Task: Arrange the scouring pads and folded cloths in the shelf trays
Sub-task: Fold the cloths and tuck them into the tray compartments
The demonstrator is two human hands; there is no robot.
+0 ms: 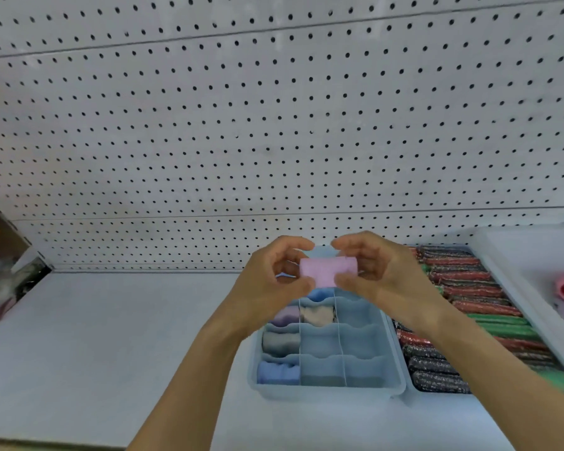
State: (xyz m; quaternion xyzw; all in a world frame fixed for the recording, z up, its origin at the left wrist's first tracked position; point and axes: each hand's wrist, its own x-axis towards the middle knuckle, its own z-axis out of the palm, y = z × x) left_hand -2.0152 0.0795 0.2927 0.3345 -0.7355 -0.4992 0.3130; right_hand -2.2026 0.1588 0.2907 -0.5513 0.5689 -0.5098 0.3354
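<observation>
I hold a pink folded cloth (323, 271) in the air above the far end of the blue divided tray (326, 390), my left hand (271, 284) pinching its left edge and my right hand (378, 275) pinching its right edge, so each grip is closed on the cloth. In the tray, the left column at 9 o'clock already has cloths: a blue one (278, 372), a grey one (280, 343) and a lilac one (285, 315). A beige one (316, 314) sits in the middle column. I judge the job partly done, since most middle and right cells look bare. At 3 o'clock, the scouring pads (463, 297) lie packed in rows in a second tray. The shelf (111, 336) stretches away at 9 o'clock.
</observation>
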